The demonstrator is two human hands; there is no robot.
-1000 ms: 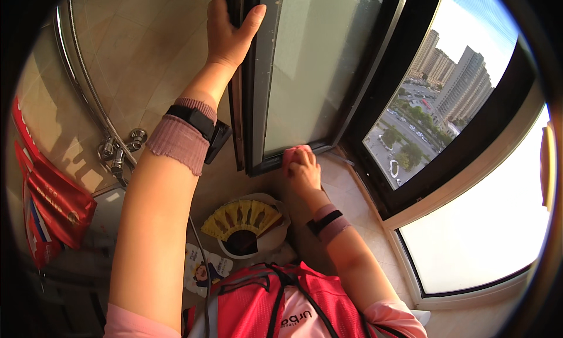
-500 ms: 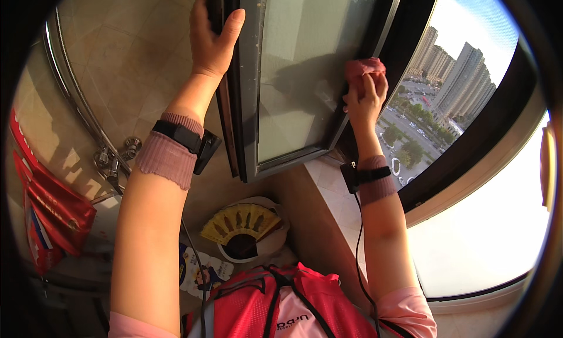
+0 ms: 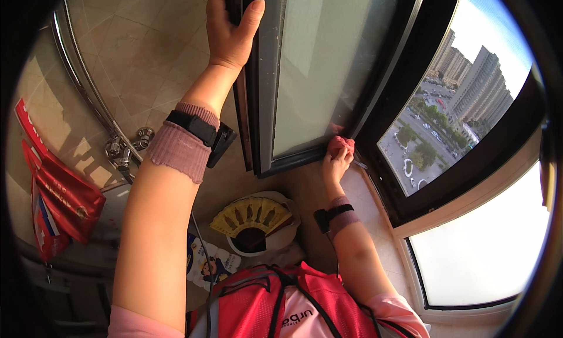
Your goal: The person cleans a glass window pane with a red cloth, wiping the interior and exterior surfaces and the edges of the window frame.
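Observation:
A dark-framed window sash (image 3: 268, 86) stands swung inward, its pane (image 3: 322, 62) pale and slightly reflective. My left hand (image 3: 230, 36) grips the sash's outer upright edge, thumb on the near side and fingers hidden behind the frame. At the lower corner on the hinge side, my right hand (image 3: 336, 164) holds a crumpled reddish-pink cloth (image 3: 341, 144) against the frame. The fingers are bent over the cloth, and a faint pink reflection of it shows in the pane.
Beyond the fixed dark frame (image 3: 422, 191) are tall buildings and a road. Below lies a white basin (image 3: 287, 235) topped by a yellow folding fan (image 3: 252, 218). A metal shower hose (image 3: 88, 83) and taps (image 3: 126, 147) line the left wall, near a red bag (image 3: 73, 203).
My right hand has slid the cloth down along the sash's side to its lower corner. The left hand keeps its grip, while the whole view has shifted slightly.

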